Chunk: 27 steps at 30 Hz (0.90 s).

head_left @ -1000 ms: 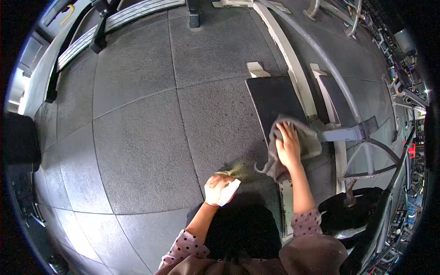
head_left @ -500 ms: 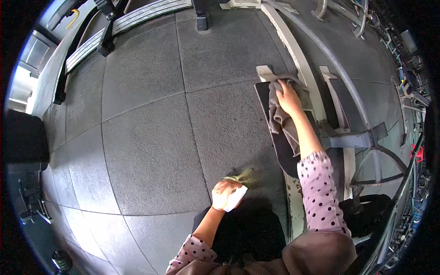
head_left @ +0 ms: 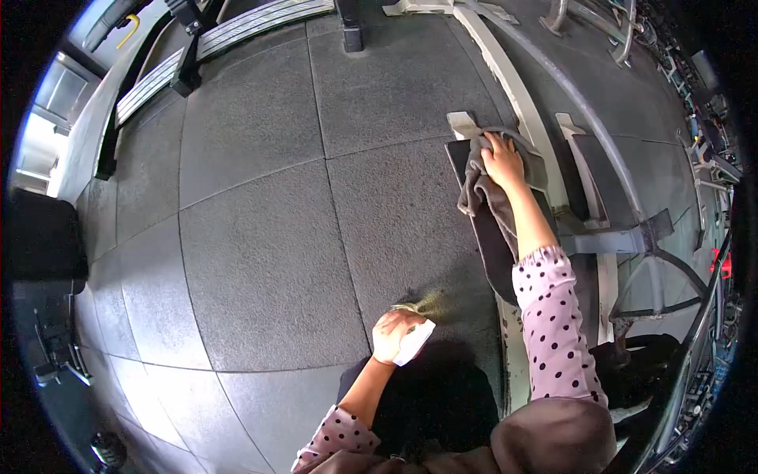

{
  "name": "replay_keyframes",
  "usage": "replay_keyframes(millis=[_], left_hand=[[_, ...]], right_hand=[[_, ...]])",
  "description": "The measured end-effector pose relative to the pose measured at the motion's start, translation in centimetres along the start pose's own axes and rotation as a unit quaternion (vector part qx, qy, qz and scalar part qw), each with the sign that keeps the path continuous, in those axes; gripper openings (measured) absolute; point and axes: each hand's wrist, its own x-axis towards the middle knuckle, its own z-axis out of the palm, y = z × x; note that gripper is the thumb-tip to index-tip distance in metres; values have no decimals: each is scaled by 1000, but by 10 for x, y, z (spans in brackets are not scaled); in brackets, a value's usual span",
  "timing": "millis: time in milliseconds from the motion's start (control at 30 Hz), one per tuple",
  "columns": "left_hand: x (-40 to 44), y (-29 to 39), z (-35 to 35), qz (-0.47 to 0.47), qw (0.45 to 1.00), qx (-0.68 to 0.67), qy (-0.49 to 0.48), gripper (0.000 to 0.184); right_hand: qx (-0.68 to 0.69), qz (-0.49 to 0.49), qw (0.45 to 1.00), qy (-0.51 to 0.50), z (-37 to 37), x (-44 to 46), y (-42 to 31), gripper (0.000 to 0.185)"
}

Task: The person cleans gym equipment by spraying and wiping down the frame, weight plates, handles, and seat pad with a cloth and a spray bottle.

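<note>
My right hand (head_left: 505,164) presses a crumpled grey-brown cloth (head_left: 493,197) onto the far end of a long black footplate (head_left: 496,257) with a rounded near end. Its fingers bend over the cloth, and part of the cloth hangs across the plate's left edge. Lower down, close to my knees, my left hand (head_left: 392,336) is closed around what looks like a spray bottle (head_left: 415,342) with a white top. My fingers hide most of its body. A yellowish patch of light falls on the floor beside it.
Dark rubber tiles (head_left: 260,261) cover the floor. A chipped cream-coloured frame beam (head_left: 517,87) runs beside the footplate, with a curved grey metal tube (head_left: 588,110) to its right. Machine rails (head_left: 260,28) stand at the far left. A black padded block (head_left: 43,237) is at the left edge.
The view has shifted slightly. The cloth under my right hand is more bunched, and its lower part has drawn up along the plate. My left hand keeps its hold on the bottle.
</note>
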Motion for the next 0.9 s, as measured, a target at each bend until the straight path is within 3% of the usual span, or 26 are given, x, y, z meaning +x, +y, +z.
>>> replay_keyframes(millis=[133, 400, 533, 733, 900], left_hand=[[5, 4, 0, -6, 1000, 21, 0, 25], [-1, -1, 0, -12, 1000, 8, -13, 27], [0, 2, -1, -1, 1000, 1, -9, 26], [4, 1, -3, 13, 1000, 13, -10, 24], [4, 1, -4, 6, 1000, 4, -6, 26]], right_hand=[[53, -1, 999, -1, -13, -20, 1, 56], [59, 21, 998, -19, -72, -185, 11, 56], [12, 0, 999, -42, -57, -141, 17, 57], [-18, 53, 996, -71, -16, -6, 34, 59], [25, 17, 998, -58, -12, 16, 46, 59]])
